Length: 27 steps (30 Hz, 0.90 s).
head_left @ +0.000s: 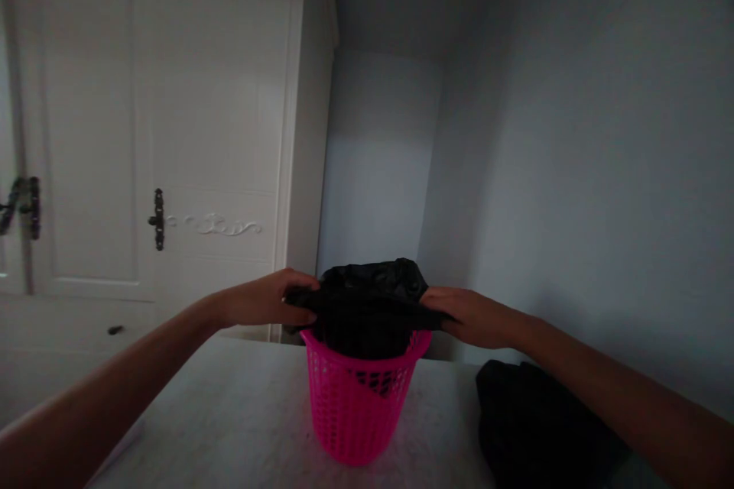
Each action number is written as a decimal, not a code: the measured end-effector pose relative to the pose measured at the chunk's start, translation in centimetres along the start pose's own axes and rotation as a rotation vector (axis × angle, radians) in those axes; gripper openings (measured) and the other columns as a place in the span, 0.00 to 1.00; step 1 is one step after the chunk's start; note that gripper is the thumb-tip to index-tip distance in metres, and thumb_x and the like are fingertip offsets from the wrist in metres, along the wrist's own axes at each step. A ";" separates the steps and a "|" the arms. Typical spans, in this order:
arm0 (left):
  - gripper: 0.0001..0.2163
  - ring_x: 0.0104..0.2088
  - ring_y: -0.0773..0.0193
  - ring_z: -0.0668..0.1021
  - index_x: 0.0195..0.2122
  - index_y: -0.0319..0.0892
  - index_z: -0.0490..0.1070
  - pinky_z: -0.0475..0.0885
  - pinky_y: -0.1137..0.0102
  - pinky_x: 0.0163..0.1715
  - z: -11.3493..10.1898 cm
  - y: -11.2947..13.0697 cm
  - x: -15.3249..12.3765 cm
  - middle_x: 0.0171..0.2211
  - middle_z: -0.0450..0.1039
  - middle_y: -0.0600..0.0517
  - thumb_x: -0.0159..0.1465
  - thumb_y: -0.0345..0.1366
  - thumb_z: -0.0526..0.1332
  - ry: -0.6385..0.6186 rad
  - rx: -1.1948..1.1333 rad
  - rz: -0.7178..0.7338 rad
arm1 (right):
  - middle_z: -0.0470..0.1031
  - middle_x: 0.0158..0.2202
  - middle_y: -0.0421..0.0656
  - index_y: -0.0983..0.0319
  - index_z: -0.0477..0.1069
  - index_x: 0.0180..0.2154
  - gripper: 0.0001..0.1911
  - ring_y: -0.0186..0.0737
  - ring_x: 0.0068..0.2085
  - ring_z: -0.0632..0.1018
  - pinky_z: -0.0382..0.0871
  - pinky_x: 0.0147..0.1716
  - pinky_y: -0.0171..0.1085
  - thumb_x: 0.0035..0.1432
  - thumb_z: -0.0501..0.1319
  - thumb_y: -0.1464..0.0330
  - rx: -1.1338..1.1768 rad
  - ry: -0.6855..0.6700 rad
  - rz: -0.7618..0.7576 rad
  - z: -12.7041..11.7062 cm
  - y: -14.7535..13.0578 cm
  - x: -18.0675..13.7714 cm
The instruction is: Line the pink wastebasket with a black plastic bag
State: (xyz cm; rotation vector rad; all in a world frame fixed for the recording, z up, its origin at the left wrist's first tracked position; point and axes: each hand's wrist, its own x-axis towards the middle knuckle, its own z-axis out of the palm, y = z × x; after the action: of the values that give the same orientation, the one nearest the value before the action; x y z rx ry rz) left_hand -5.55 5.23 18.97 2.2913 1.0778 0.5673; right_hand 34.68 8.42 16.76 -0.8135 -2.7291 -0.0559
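Note:
A black plastic bag [367,313] lies over the mouth of a bright pink lattice basket [355,412], part of it inside. My left hand [287,299] pinches the bag's left edge between thumb and fingers. On the opposite side, my right hand [459,313] grips the bag's right edge. Between the two hands the near edge of the bag is drawn out flat above the rim, while its far side bunches up. Through the basket's holes, dark plastic shows near the top.
The basket stands upright on a pale surface [229,405]. A dark, crumpled black heap [533,428] lies at the right, under my right forearm. Behind are a white wardrobe [218,130] with dark handles and a plain wall [602,153].

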 end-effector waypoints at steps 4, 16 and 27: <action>0.14 0.47 0.53 0.79 0.44 0.44 0.76 0.73 0.61 0.51 0.4 -1.4 0.2 0.45 0.79 0.47 0.56 0.31 0.61 0.149 0.327 0.157 | 0.79 0.53 0.51 0.60 0.74 0.55 0.27 0.49 0.52 0.79 0.76 0.52 0.51 0.56 0.55 0.82 -0.269 0.058 0.033 1.0 1.1 -0.7; 0.16 0.54 0.50 0.80 0.50 0.45 0.80 0.75 0.58 0.56 0.3 -2.8 0.0 0.51 0.82 0.46 0.63 0.42 0.63 0.490 -0.177 0.037 | 0.82 0.51 0.48 0.57 0.77 0.55 0.17 0.49 0.51 0.81 0.75 0.53 0.52 0.72 0.60 0.57 0.011 0.273 0.115 1.3 1.1 -3.1; 0.12 0.35 0.60 0.79 0.34 0.45 0.83 0.74 0.68 0.39 0.3 -2.7 -1.4 0.32 0.77 0.53 0.53 0.45 0.76 0.223 -0.262 -0.049 | 0.72 0.43 0.44 0.58 0.67 0.46 0.11 0.40 0.39 0.76 0.73 0.38 0.38 0.62 0.62 0.74 -0.008 0.249 0.082 4.2 0.9 -5.4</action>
State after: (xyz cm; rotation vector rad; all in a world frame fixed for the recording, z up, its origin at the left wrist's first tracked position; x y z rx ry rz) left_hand -7.75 5.44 16.86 2.0043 1.0866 0.9045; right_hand 38.36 6.78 11.17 -0.8579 -2.4617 -0.1417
